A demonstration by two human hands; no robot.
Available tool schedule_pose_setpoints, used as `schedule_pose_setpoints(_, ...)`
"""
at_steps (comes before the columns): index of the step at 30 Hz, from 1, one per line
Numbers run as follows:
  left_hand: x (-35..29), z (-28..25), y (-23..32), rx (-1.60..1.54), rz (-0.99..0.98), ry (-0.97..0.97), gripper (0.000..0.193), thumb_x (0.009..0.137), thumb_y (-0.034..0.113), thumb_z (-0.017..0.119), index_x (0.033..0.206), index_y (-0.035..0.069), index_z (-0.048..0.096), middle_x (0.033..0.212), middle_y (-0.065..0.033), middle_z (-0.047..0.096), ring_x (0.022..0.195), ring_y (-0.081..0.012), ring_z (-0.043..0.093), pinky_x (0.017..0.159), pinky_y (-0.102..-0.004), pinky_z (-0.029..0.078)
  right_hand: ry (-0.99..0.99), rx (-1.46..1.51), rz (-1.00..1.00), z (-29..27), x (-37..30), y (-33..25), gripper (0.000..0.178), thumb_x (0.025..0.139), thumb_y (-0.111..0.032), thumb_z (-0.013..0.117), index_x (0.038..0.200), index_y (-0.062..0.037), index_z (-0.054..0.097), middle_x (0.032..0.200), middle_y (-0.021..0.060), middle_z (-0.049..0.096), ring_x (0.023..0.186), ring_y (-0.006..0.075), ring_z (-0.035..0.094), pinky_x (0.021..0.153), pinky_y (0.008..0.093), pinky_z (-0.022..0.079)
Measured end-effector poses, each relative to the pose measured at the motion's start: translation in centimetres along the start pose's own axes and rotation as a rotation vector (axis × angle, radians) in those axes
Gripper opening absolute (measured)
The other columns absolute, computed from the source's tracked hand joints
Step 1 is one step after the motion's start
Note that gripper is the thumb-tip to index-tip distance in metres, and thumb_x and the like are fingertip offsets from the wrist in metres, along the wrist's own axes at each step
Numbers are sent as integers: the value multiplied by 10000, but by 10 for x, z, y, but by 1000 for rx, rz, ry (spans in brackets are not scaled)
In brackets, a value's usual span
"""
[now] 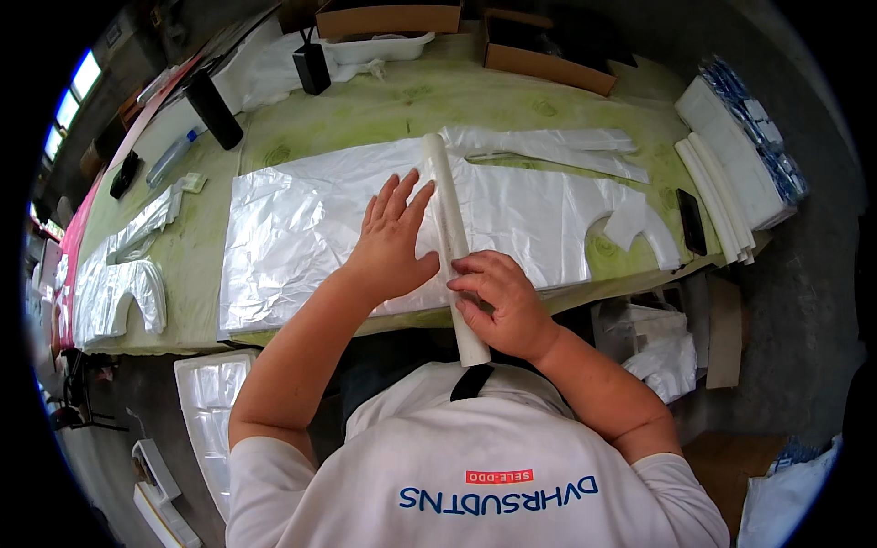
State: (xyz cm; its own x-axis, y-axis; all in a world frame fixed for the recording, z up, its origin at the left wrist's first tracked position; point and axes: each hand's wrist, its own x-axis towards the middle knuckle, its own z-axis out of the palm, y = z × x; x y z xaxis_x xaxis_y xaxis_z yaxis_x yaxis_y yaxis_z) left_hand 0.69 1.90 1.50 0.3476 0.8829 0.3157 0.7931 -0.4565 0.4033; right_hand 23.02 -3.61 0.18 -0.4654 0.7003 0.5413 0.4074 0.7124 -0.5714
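Observation:
A white tube [447, 215] lies across thin, shiny plastic garments [292, 228] spread flat on the table, its near end jutting over the edge toward my body. My left hand [395, 239] rests on the plastic just left of the tube, fingers stretched and spread, the thumb close against it. On the tube's right side is my right hand [502, 301], its fingers bent and their tips against the tube. Sleeves [630, 219] of the plastic garments extend to the right, one curved and one long and straight at the back.
The table has a green patterned cover [393, 105]. At left lie more folded plastic garments [123, 297], a black cylinder [215, 114] and a clear bottle [171, 160]. Cardboard boxes [548, 68] stand behind. A phone [692, 222], white rolls [717, 201] and stacked packages [740, 137] are right.

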Motion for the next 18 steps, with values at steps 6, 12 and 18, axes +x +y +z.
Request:
schedule_pose_setpoints(6, 14, 3, 11, -124, 54, -83, 351, 875, 161, 704, 1208, 69, 643, 1396, -123, 574, 1409, -376, 425, 1175, -550, 288, 85, 45, 35, 2, -4, 0, 251, 795, -54, 710, 1045, -71, 683, 1136, 127, 664, 1118, 349, 582, 973, 449, 475)
schedule_pose_setpoints(12, -2, 1, 8, -118, 94, 65, 353, 888, 233, 724, 1183, 55, 649, 1416, -156, 552, 1435, -416, 376, 1189, -492, 296, 58, -235, 109, 5, 12, 24, 313, 805, -87, 717, 1114, -56, 672, 1235, 155, 622, 1177, 365, 550, 1030, 464, 430)
schedule_pose_setpoints(18, -38, 1, -17, -86, -4, -43, 651, 908, 280, 648, 1493, 63, 463, 1628, -180, 308, 1533, -398, 196, 1233, -493, 211, -138, -406, -15, 57, 80, 71, 468, 880, -217, 658, 1315, -56, 599, 1386, 149, 574, 1299, 364, 505, 1136, 489, 350)
